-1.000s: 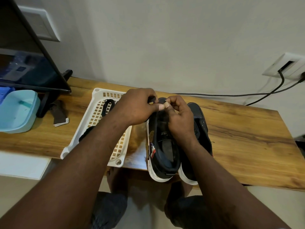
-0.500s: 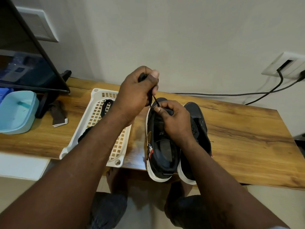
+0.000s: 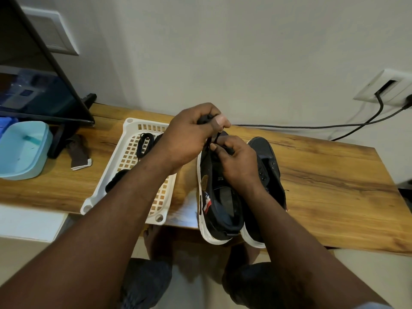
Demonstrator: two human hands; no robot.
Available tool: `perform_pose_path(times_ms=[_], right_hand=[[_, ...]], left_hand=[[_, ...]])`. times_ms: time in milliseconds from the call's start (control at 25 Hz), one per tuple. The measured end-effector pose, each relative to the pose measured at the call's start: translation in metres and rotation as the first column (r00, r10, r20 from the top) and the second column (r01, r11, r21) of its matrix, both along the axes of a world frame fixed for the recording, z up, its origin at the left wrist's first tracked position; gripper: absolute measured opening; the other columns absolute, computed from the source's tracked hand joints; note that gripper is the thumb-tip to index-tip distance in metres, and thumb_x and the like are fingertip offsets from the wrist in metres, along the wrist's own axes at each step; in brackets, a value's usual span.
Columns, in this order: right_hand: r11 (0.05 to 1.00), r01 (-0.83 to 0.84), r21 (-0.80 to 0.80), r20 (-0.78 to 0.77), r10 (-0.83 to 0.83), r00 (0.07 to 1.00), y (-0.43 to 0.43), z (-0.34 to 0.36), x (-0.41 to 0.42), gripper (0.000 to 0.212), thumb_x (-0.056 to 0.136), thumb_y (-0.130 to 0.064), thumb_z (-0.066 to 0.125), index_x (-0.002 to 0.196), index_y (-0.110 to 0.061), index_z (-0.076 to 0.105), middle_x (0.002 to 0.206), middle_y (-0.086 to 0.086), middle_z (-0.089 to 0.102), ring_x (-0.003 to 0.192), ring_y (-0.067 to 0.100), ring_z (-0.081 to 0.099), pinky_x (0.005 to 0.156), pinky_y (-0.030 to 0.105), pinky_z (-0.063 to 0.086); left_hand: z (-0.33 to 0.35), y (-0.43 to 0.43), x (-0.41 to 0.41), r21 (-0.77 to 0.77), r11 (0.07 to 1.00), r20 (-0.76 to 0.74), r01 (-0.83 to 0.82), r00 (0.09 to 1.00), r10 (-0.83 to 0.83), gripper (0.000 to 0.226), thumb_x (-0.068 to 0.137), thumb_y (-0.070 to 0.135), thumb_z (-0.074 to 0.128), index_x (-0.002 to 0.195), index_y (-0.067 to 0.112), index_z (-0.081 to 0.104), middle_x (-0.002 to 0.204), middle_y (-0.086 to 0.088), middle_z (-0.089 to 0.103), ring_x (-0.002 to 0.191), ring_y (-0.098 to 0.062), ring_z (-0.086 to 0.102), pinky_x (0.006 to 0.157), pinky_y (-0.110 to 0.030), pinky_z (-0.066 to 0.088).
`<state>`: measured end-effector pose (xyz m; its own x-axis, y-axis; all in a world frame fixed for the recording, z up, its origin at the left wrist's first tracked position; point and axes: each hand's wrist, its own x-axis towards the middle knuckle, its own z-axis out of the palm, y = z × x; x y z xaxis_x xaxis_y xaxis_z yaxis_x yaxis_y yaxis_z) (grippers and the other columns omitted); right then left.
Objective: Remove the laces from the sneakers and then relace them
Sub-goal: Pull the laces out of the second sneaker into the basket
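My left hand (image 3: 191,136) grips one black lace (image 3: 215,138); my right hand (image 3: 237,162) pinches it over two sneakers (image 3: 219,210) at the table's (image 3: 323,175) front edge.

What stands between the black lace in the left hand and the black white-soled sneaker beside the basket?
Nothing visible: the black lace runs from the left hand to the black white-soled sneaker, which the right hand holds.

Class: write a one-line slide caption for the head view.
A lace gripped in the left hand, above a sneaker held by the right hand.
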<state>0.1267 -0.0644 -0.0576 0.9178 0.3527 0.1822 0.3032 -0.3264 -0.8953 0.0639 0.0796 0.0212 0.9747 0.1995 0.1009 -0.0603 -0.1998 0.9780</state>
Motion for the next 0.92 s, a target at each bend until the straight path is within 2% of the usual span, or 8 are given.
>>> perform_pose_path(times_ms=[200, 400, 560, 640, 720, 800, 840, 920], right_hand=[[0.996, 0.027, 0.086, -0.015, -0.026, 1.000, -0.001, 0.002, -0.001, 0.013, 0.092, -0.016, 0.078, 0.094, -0.029, 0.077, 0.103, -0.010, 0.072, 0.101, 0.001, 0.066, 0.091, 0.022, 0.051], [0.999, -0.030, 0.012, 0.109, 0.028, 0.994, 0.005, -0.005, -0.002, 0.005, 0.091, -0.018, 0.076, 0.095, -0.022, 0.077, 0.100, -0.018, 0.067, 0.102, 0.009, 0.065, 0.093, 0.036, 0.054], [0.999, -0.019, 0.034, 0.086, 0.016, 0.996, 0.003, -0.005, -0.002, 0.009, 0.093, -0.017, 0.074, 0.094, -0.025, 0.072, 0.107, -0.008, 0.067, 0.105, 0.008, 0.062, 0.093, 0.029, 0.052], [0.998, 0.010, 0.062, 0.037, -0.012, 0.999, 0.002, -0.005, -0.003, 0.009, 0.097, -0.014, 0.070, 0.095, -0.024, 0.069, 0.110, -0.004, 0.065, 0.104, 0.005, 0.060, 0.092, 0.023, 0.048], [0.997, 0.025, 0.067, 0.001, -0.026, 1.000, 0.001, -0.005, -0.003, 0.010, 0.100, -0.014, 0.065, 0.096, -0.023, 0.066, 0.108, -0.003, 0.063, 0.098, 0.004, 0.058, 0.089, 0.022, 0.046], [0.997, 0.025, 0.073, -0.011, -0.024, 1.000, 0.000, -0.006, -0.002, 0.008, 0.101, -0.014, 0.062, 0.097, -0.020, 0.066, 0.105, -0.001, 0.062, 0.096, 0.007, 0.058, 0.085, 0.022, 0.046], [0.997, 0.022, 0.080, -0.011, -0.021, 1.000, 0.000, -0.007, -0.002, 0.008, 0.102, -0.015, 0.061, 0.098, -0.018, 0.066, 0.105, 0.000, 0.062, 0.096, 0.009, 0.058, 0.084, 0.022, 0.045], [0.996, 0.010, 0.086, -0.012, -0.009, 1.000, 0.001, -0.006, -0.003, 0.008, 0.102, -0.016, 0.060, 0.098, -0.018, 0.066, 0.103, 0.000, 0.063, 0.094, 0.010, 0.058, 0.082, 0.022, 0.045]], left_hand=[[0.008, -0.002, 0.002, -0.466, 0.884, 0.104, 0.017, 0.994, 0.035, 0.024, 0.111, 0.020, 0.049, 0.088, 0.013, 0.054, 0.084, -0.009, 0.066, 0.052, -0.011, 0.034, 0.049, -0.023, 0.031], [0.008, -0.001, 0.002, -0.541, 0.830, 0.161, 0.136, 0.985, -0.056, 0.028, 0.112, 0.020, 0.044, 0.085, 0.013, 0.048, 0.077, -0.006, 0.054, 0.050, -0.008, 0.030, 0.046, -0.020, 0.030], [0.014, 0.003, 0.002, -0.655, 0.727, 0.211, 0.206, 0.974, -0.086, 0.030, 0.112, 0.025, 0.043, 0.083, 0.017, 0.047, 0.074, -0.002, 0.049, 0.051, -0.007, 0.023, 0.044, -0.018, 0.027], [0.015, 0.008, 0.002, -0.509, 0.860, 0.058, -0.004, 0.998, 0.038, 0.025, 0.107, 0.031, 0.057, 0.086, 0.018, 0.051, 0.073, 0.002, 0.050, 0.052, -0.008, 0.031, 0.046, -0.020, 0.032], [0.010, 0.015, 0.001, 0.028, 0.977, -0.134, -0.210, 0.968, 0.212, 0.020, 0.098, 0.038, 0.070, 0.094, 0.020, 0.063, 0.082, 0.007, 0.062, 0.067, -0.008, 0.055, 0.060, -0.027, 0.043], [0.001, 0.014, -0.002, 0.500, 0.865, -0.294, -0.037, 0.932, 0.209, 0.021, 0.094, 0.045, 0.073, 0.097, 0.024, 0.070, 0.090, 0.008, 0.067, 0.085, -0.012, 0.062, 0.068, -0.028, 0.044], [-0.003, 0.010, -0.002, 0.577, 0.815, -0.341, 0.050, 0.921, 0.185, 0.020, 0.095, 0.045, 0.072, 0.096, 0.025, 0.070, 0.089, 0.009, 0.066, 0.087, -0.014, 0.062, 0.066, -0.027, 0.040], [-0.005, 0.002, 0.000, 0.559, 0.829, -0.277, 0.001, 0.943, 0.185, 0.015, 0.099, 0.040, 0.068, 0.094, 0.025, 0.070, 0.087, 0.009, 0.062, 0.086, -0.014, 0.060, 0.062, -0.025, 0.036]])
